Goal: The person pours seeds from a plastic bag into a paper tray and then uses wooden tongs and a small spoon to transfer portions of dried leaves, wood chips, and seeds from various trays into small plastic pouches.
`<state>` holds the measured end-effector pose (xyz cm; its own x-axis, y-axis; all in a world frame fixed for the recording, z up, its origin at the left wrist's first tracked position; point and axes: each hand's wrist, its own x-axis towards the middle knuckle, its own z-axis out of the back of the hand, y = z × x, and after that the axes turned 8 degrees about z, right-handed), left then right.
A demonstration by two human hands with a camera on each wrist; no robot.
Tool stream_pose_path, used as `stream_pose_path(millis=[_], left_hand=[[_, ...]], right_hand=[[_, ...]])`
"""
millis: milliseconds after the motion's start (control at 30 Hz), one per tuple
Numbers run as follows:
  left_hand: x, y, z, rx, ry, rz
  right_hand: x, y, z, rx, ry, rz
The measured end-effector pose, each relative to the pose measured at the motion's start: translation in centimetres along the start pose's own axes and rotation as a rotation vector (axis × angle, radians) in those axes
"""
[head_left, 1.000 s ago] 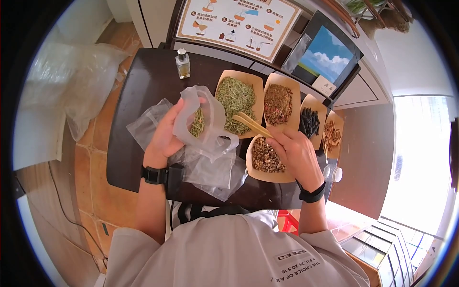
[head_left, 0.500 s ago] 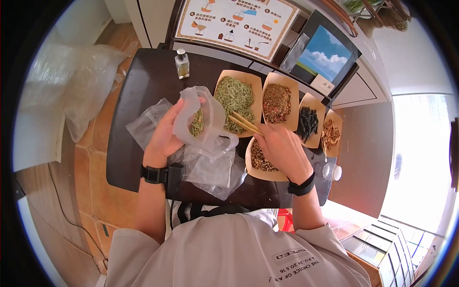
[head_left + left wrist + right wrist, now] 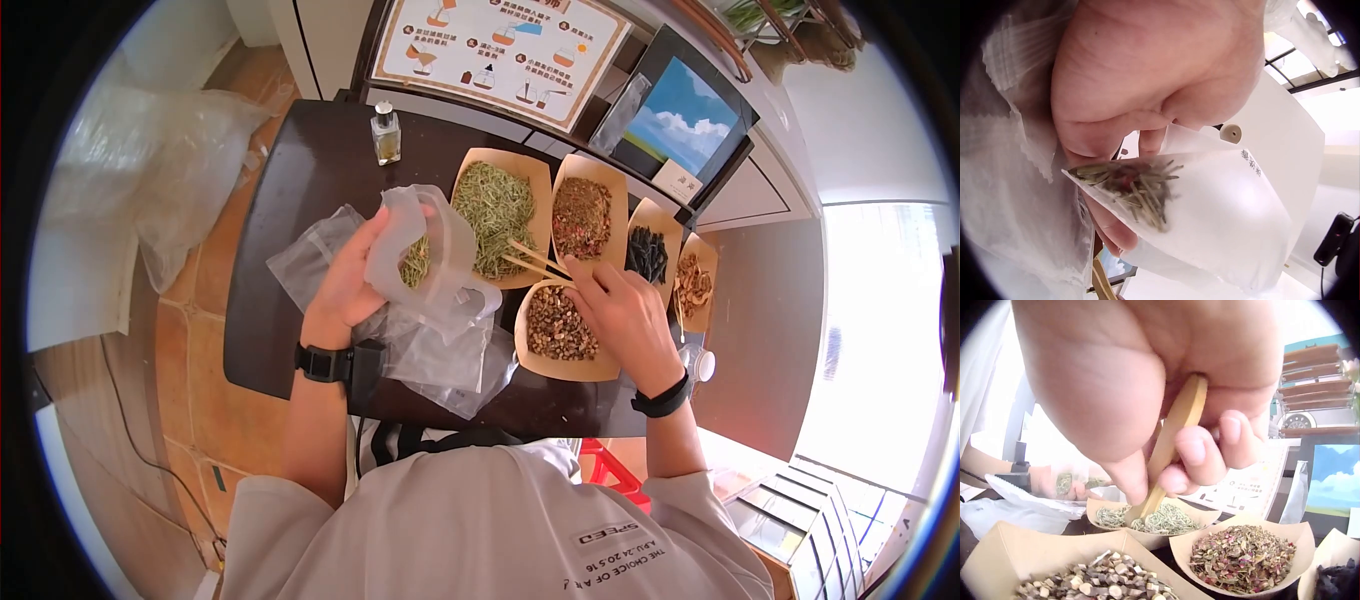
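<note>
My left hand holds a frosted drawstring-like pouch with its mouth spread. Dried green herb pieces show through its corner in the left wrist view. Wooden tongs are pinched between the thumb and fingers of my right hand. Their two tips stand apart over the near right edge of the paper tray of green herb. Just below my right hand is a paper tray of chopped brown stem pieces. Clear plastic bags lie under the pouch.
Behind my right hand are paper trays of reddish-brown flakes, dark strips and light brown slices. A small glass bottle stands at the far left of the dark table. An instruction board leans at the back.
My right hand moved left with the tongs over the green herb, then back right. The tong tips have spread apart. My left hand and the pouch stayed nearly in place.
</note>
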<state>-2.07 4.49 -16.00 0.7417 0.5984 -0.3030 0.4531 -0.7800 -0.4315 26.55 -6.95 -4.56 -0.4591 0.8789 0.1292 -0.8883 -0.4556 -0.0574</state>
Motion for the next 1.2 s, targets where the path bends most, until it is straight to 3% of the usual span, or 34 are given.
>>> stream_pose_path(millis=[433,567,633,900,1033,1200], left_hand=[[-0.4,-0.2,-1.4,-0.001,-0.052,0.015],[-0.4,-0.3,-1.0,0.014,0.024,-0.021],[-0.5,-0.3,-2.0,0.003,-0.119,-0.025],[-0.2,0.1,-0.1,0.038,-0.059,0.009],[0.0,0.2,0.0,0.058,-0.033,-0.01],[0.0,0.2,0.2,0.055,-0.04,-0.001]], right_hand=[[2.3,-1.0,-2.6,0.049,0.091,0.099],[1.5,-1.1,-2.5,0.152,0.0,0.022],[1.1,-1.0,-2.3,0.196,-0.044,-0.01],[0.3,-0.4,-0.2,0.439,-0.293,-0.145],[1.1,0.9,3.2,0.454,-0.332,-0.16],[2.6,3.1,3.8,0.428,-0.281,-0.017]])
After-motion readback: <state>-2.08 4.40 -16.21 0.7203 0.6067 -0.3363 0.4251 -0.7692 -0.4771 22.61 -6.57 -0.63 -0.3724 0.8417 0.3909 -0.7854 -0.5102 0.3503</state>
